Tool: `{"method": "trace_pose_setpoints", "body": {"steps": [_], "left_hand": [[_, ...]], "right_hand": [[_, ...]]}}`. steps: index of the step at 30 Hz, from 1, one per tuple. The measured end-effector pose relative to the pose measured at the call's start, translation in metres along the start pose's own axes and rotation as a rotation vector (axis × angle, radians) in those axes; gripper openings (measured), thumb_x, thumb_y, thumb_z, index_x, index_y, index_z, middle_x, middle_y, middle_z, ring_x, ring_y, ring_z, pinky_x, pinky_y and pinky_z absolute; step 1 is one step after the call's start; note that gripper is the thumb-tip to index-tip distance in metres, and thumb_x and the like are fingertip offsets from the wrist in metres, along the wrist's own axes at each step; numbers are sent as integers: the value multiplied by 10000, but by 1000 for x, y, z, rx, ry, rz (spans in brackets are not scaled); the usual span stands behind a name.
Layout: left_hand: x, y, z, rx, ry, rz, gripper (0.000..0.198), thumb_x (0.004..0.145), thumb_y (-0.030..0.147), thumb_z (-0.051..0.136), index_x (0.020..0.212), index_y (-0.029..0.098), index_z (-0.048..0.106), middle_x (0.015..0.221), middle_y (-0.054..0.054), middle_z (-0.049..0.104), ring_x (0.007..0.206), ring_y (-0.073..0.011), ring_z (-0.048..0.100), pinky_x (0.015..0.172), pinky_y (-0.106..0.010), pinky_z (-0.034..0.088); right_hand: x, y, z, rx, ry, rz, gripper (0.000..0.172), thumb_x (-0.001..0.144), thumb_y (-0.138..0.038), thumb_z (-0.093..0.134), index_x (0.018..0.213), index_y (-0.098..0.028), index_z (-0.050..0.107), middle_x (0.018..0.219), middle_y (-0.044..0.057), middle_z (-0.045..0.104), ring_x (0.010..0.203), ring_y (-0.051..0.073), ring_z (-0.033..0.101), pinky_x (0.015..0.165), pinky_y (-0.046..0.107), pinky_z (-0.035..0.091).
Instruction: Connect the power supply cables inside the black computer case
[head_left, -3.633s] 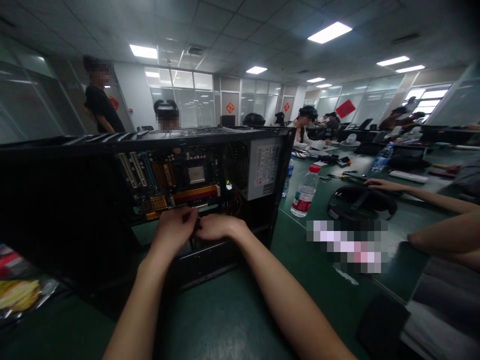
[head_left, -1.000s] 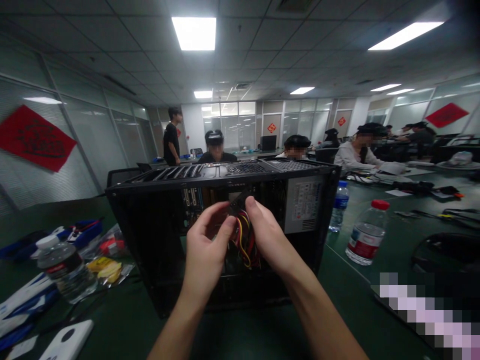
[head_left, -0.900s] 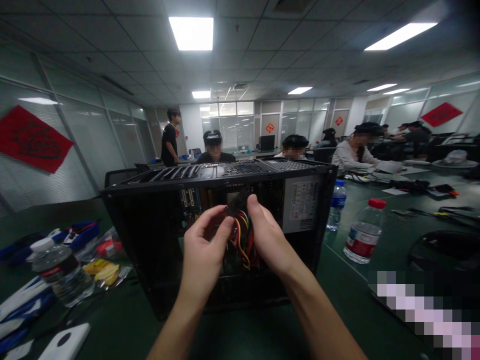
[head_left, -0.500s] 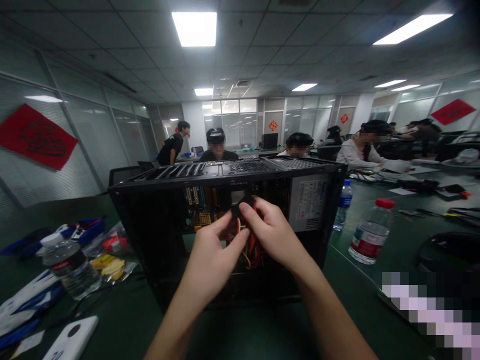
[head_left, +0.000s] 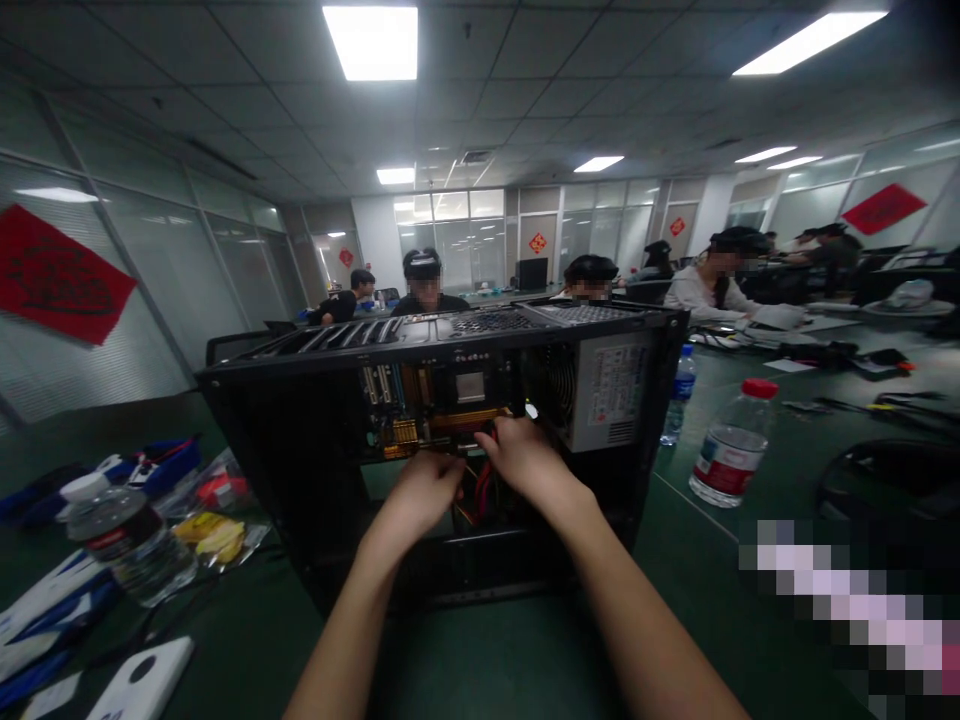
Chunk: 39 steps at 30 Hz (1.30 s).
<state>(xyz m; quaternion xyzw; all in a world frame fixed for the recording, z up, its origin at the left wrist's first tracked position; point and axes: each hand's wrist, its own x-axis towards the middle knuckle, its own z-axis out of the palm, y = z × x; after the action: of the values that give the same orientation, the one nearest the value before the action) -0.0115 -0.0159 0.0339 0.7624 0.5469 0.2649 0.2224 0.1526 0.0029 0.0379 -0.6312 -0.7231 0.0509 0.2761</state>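
Note:
An open black computer case (head_left: 300, 400) stands on the green table, its motherboard (head_left: 420, 400) and grey power supply (head_left: 607, 390) showing. Both my hands reach inside it. My left hand (head_left: 418, 492) is curled, fingers closed near a bundle of red and yellow cables (head_left: 480, 495). My right hand (head_left: 525, 458) is closed on the cable end just below the motherboard's edge; the connector itself is hidden by the fingers.
Water bottles stand right of the case (head_left: 727, 450) (head_left: 679, 392) and at the left (head_left: 120, 535). Plastic bags and blue tools (head_left: 202, 510) lie left, a white device (head_left: 142, 680) at the front left. Other people sit at tables behind the case.
My hands held the cable connector up in front of the case, then lowered it and pushed deeper inside toward the motherboard. A person standing at the back has bent down.

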Motion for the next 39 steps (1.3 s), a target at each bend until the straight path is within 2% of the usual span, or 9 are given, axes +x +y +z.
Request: {"method": "trace_pose_setpoints", "body": {"steps": [3,7,9,14,22,30,39], "left_hand": [[3,-3,10,122,-74,-14,351,863,315,438,621,162,641,587,-21,594,577,-150,508,543,-250,272],[6,-7,14,193,-100,-14,352,874,291,437,667,158,689,623,-34,631,588,-150,524,539,-253,254],[8,-10,13,206,-73,-18,359,882,300,440,691,159,709,650,-45,660,611,-156,555,546,-252,269],[12,-13,13,264,22,-141,383,895,372,453,765,173,753,739,-92,727,697,-185,641,609,-259,363],[18,1,21,501,88,-192,375,899,402,443,945,201,756,969,-154,744,900,-280,692,733,-337,480],[19,7,22,578,103,-201,368,900,369,437,962,165,738,981,-180,732,920,-317,698,753,-389,518],[19,6,23,576,125,-192,383,899,363,425,978,156,737,960,-187,733,908,-317,701,748,-391,521]], "right_hand": [[8,11,12,168,-105,-47,280,933,-353,550,812,-142,690,841,118,727,764,200,659,592,267,346],[16,21,24,213,-81,-18,315,907,-377,563,727,-148,682,736,84,711,669,164,624,547,259,292],[18,23,27,194,-52,-5,334,901,-393,560,714,-146,685,710,83,702,633,154,606,533,260,275],[18,24,28,143,-33,6,366,879,-427,576,658,-153,674,643,73,674,568,145,566,511,271,244],[18,23,27,151,-35,10,385,868,-452,587,636,-156,667,628,67,666,566,140,532,515,270,238],[16,20,26,187,-16,-4,371,867,-437,580,630,-160,653,638,67,667,566,134,533,525,261,245],[15,18,26,191,8,-37,349,863,-397,585,609,-164,639,606,50,648,538,130,500,499,267,213]]}}
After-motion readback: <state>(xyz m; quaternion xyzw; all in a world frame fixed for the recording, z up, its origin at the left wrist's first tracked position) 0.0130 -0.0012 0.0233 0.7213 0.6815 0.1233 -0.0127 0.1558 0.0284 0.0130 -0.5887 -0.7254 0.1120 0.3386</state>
